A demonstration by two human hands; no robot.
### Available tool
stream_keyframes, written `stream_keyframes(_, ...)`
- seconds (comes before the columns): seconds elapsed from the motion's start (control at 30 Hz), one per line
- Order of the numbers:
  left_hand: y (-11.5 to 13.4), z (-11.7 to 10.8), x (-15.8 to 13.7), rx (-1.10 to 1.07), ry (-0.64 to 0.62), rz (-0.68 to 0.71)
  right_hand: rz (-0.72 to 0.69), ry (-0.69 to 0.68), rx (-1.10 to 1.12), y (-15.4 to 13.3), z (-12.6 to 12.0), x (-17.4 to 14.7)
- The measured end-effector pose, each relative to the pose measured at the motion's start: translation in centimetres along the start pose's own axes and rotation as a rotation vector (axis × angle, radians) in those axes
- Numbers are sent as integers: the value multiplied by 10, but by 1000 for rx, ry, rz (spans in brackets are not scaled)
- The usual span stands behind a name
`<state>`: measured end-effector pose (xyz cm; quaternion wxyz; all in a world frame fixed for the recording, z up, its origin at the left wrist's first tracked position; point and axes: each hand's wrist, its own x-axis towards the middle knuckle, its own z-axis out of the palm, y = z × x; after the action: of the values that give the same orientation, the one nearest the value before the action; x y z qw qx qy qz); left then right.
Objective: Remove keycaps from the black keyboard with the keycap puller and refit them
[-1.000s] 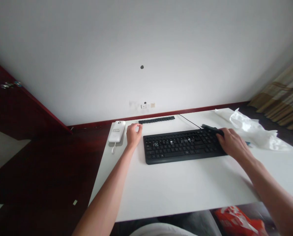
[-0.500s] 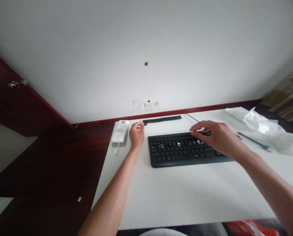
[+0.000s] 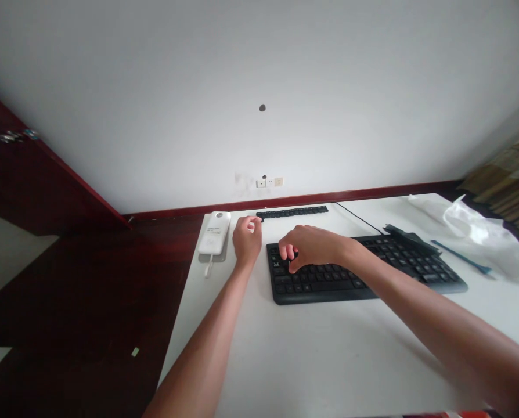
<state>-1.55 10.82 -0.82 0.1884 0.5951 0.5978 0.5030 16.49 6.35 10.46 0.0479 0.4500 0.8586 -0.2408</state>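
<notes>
A black keyboard (image 3: pixel 338 288) lies on the white table, with a bare key socket showing near its left end. My right hand (image 3: pixel 309 247) is over the keyboard's left part, fingers curled and thumb tip down at the keys; whatever it pinches is hidden. Left of the keyboard, my left hand (image 3: pixel 247 241) is closed, with its fingertips bent toward the thumb. What it holds, if anything, I cannot make out. Just beyond it stretches a row of loose black keycaps (image 3: pixel 292 213) along the back of the table.
A white power bank (image 3: pixel 215 233) with a short strap lies at the left edge. A dark, thin piece (image 3: pixel 411 240) rests across the keyboard's right part. Farther right are a slim blue tool (image 3: pixel 462 258) and a crumpled white plastic bag (image 3: pixel 477 232). A cable (image 3: pixel 359 217) runs behind the keyboard.
My right hand has moved left across the keyboard, from its right part to its left part, uncovering the dark piece. My left hand stays near the keycap row.
</notes>
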Motion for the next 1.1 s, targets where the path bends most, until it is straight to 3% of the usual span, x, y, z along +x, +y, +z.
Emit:
stream_keyframes(0.27, 3, 0, -1, 38, 12, 31, -60, 31, 12, 8, 17, 9)
stream_keyframes(0.4, 1, 0, 0, 45, 17, 22, -92, 74, 90, 19, 8, 9)
stream_keyframes(0.53, 1, -2, -1, 14, 4, 30, -79, 303, 167, 49, -2, 20)
stream_keyframes(0.63, 3, -2, -1, 12, 0, 30, -24, 429, 177, 76, 6, 37)
stream_keyframes(0.83, 4, -3, 0, 27, -24, 19, -46, 375, 299, 102, 33, 59)
stream_keyframes(1.1, 1, -2, 0, 16, -18, 30, -68, 411, 347, 101, 30, 55)
